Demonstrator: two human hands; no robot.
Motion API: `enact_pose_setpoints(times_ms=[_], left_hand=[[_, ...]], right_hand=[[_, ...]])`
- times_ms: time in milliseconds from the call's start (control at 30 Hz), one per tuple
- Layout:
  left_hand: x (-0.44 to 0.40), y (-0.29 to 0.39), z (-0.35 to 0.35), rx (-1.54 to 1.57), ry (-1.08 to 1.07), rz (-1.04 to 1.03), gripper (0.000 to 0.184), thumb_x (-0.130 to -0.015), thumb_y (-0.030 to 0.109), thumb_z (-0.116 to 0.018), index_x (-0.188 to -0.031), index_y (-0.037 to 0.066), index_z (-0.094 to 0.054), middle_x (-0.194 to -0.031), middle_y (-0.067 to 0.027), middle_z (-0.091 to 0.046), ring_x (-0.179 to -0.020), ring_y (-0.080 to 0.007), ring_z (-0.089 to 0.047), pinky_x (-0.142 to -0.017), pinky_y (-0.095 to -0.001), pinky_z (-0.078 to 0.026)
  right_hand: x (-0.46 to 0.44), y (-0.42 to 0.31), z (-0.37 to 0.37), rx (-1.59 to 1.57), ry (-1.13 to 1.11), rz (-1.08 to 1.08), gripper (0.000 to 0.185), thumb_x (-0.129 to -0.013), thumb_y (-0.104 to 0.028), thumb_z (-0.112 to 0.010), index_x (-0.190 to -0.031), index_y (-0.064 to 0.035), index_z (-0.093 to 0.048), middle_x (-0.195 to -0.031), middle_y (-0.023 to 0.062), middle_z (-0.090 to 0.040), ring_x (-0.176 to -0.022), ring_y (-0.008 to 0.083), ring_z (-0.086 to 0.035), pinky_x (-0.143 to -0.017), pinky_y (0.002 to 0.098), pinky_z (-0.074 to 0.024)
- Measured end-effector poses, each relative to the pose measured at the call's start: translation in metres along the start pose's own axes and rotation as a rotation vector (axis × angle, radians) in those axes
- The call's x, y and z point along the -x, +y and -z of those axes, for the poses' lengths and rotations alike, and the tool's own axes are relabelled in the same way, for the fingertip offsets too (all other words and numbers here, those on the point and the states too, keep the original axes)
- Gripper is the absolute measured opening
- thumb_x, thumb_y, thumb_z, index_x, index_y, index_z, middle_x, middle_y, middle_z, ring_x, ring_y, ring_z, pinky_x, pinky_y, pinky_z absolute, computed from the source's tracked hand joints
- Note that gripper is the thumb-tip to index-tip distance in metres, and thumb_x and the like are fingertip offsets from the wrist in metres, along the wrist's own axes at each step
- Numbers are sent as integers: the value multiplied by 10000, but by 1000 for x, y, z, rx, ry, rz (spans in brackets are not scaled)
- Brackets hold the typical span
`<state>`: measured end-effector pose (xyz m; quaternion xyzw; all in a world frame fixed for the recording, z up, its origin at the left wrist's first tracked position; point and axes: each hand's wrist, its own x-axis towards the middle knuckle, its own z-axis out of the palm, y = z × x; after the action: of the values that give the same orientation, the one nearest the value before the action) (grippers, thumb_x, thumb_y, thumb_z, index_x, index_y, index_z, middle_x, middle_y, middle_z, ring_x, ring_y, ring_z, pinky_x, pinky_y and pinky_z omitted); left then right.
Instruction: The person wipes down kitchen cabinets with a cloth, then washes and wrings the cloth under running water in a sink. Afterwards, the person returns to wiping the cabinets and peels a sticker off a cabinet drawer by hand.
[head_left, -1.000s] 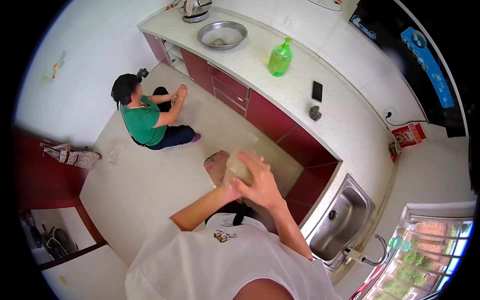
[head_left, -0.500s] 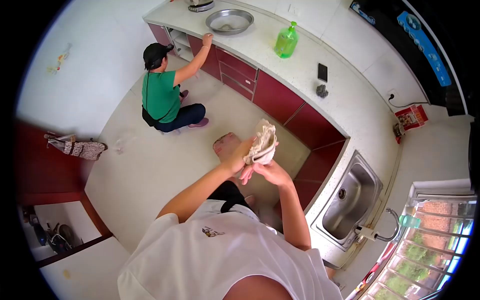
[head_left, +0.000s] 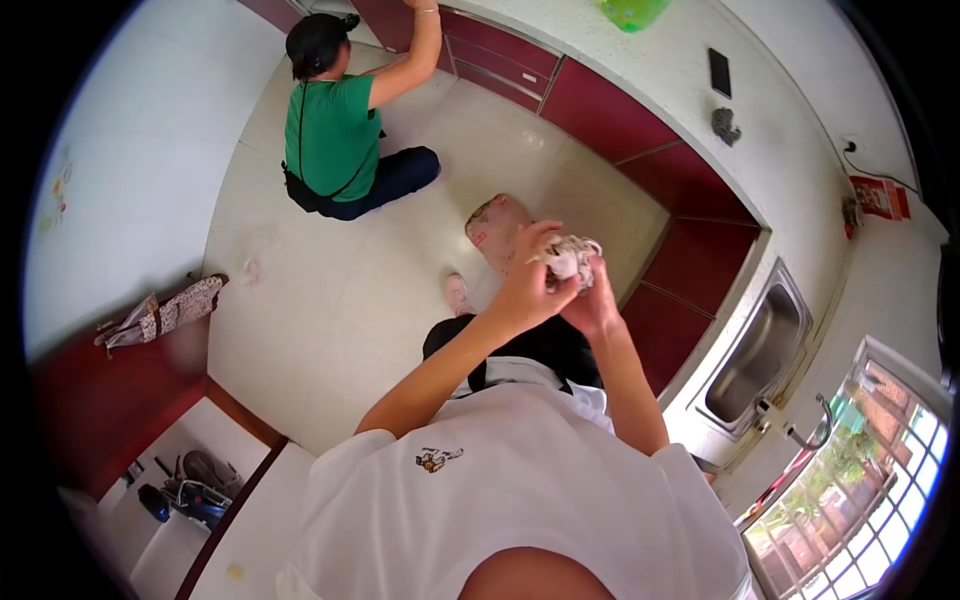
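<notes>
A bunched, off-white cloth (head_left: 568, 257) is held up in front of my body, over the floor. My left hand (head_left: 537, 280) grips it from the left, with thumb and fingers curled round the crumpled folds. On the other side my right hand (head_left: 597, 300) is closed on the same cloth, and part of that hand's fingers is hidden behind it. Beyond the cloth, a pinkish, patterned bag-like object (head_left: 492, 228) lies on the floor, partly covered by my hands.
A person in a green shirt (head_left: 335, 135) squats by red cabinets (head_left: 610, 110), one arm raised to the counter. On the counter (head_left: 675, 60) are a phone (head_left: 719, 73), a dark scrubber (head_left: 725, 126) and a green bottle (head_left: 632, 10). A steel sink (head_left: 755, 350) is at my right.
My view has tilted down and turned. The cloth has been squeezed into a more compact bunch, and both hands now wrap round it. The squatting person's arm stays raised.
</notes>
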<state>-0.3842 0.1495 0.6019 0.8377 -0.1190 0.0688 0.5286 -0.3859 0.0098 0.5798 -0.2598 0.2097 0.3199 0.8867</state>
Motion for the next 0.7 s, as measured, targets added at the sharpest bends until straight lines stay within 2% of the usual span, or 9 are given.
enact_pose_setpoints(times_ms=[67,167,267,433,500,533,600,633,700], left_hand=[[-22,-16,-9,-183,-103,43,424,-815,131,-703,-1184,23,-524,-1309,-126,-458,-1184,-209,-487,-1019,-377,-380],[-40,-83,-31,554,-92,578,467,-863,172,-695,-1260,50,-481,-1270,-116,-527,-1142,-199,-534,-995,-354,-420],[-41,-196,-56,149,-38,643,338,-841,37,-643,-1171,13,-574,-1127,-81,-644,-1027,-169,-595,-868,-303,-484],[-20,-463,-138,-241,-251,825,365,-784,171,-692,-1122,52,-625,-1085,-143,-671,-1012,-296,-633,-867,-402,-489],[-5,-562,-190,-494,-582,840,395,-772,288,-710,-1088,66,-629,-1024,-142,-685,-992,-329,-641,-882,-474,-470],[-12,-586,-212,-576,-610,725,448,-749,371,-721,-1076,82,-623,-942,-138,-689,-941,-335,-654,-895,-513,-445],[20,-669,-255,-715,-477,689,430,-704,302,-759,-1067,99,-653,-908,-121,-702,-890,-319,-669,-868,-467,-477],[28,-704,-268,-697,-474,692,430,-704,302,-759,-1067,99,-653,-908,-121,-702,-890,-319,-669,-868,-467,-477],[70,-734,-277,-65,-394,1014,359,-692,215,-744,-1007,49,-698,-889,-126,-716,-848,-283,-686,-772,-384,-529]], right_hand=[[-23,-27,28,53,-5,38,595,-855,-421,-635,-1300,-55,-489,-1223,116,-589,-1122,254,-579,-984,405,-464],[-84,-84,80,183,81,-22,511,-828,-324,-640,-1236,-39,-521,-1150,119,-621,-1058,242,-609,-909,388,-502],[-170,-121,151,220,211,-77,444,-832,-288,-644,-1191,-43,-549,-1102,108,-636,-1015,237,-623,-870,368,-506],[-333,-122,279,523,436,-46,468,-807,-279,-703,-1159,-8,-554,-1058,111,-623,-960,215,-628,-816,335,-515],[-368,-96,322,613,665,-43,509,-779,-303,-745,-1141,5,-563,-1042,107,-620,-889,197,-621,-768,327,-507],[-376,-87,335,629,737,-26,509,-779,-303,-745,-1141,5,-563,-1042,107,-620,-889,197,-621,-768,327,-507],[-426,-69,349,722,623,-131,484,-777,-278,-753,-1129,0,-571,-1003,87,-625,-860,185,-607,-754,320,-490],[-449,-60,362,737,632,-133,484,-777,-278,-753,-1129,0,-571,-1003,87,-625,-860,185,-607,-754,320,-490],[-471,-40,370,591,617,-116,406,-796,-229,-736,-1106,-17,-581,-944,68,-628,-847,162,-596,-758,300,-480]])
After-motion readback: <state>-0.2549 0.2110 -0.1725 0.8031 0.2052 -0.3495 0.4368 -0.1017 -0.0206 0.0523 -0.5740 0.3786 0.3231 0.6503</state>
